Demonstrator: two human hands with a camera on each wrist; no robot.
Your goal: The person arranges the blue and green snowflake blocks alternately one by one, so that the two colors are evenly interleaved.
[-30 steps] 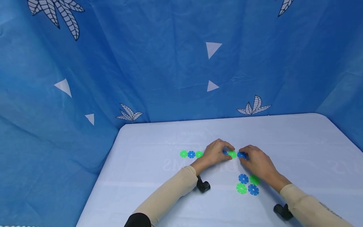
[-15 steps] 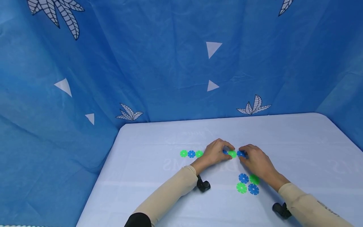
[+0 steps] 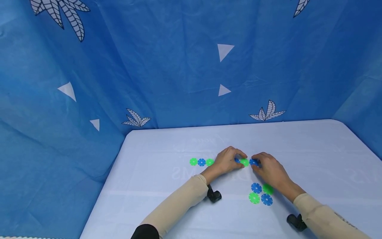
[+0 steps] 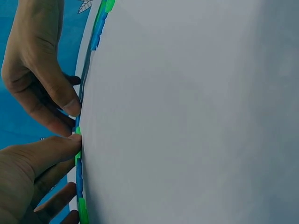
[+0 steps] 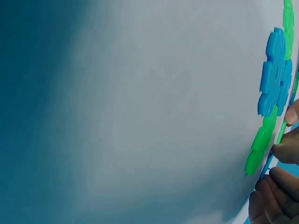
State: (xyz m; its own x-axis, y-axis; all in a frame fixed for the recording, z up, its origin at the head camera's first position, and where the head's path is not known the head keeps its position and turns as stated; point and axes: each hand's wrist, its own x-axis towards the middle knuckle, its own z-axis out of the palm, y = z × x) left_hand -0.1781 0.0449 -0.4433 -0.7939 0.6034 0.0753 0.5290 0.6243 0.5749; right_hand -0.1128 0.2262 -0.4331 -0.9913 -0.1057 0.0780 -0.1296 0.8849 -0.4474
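Observation:
A row of flower-shaped notched plastic discs, green and blue by turns, lies across the white table. My left hand (image 3: 225, 160) covers the row's middle and pinches a green disc (image 3: 244, 162) between thumb and finger. Just left of that disc, a blue disc (image 3: 237, 160) shows partly under the fingers. Facing it from the right, my right hand (image 3: 272, 169) pinches another blue disc (image 3: 253, 162), its edge right at the green one. In the left wrist view both thumbs come close together along the row, by the green disc (image 4: 78, 147).
The row's left end shows a green disc (image 3: 193, 161), a blue one (image 3: 201, 162) and another green one. Nearer me, below the right hand, several loose discs lie grouped, among them a blue disc (image 3: 267, 199) and a green disc (image 3: 254, 198). A blue curtain (image 3: 191, 66) stands behind the table.
My right hand has shifted very slightly left with its blue disc, narrowing the gap to the green disc. The left hand and the loose discs have stayed put.

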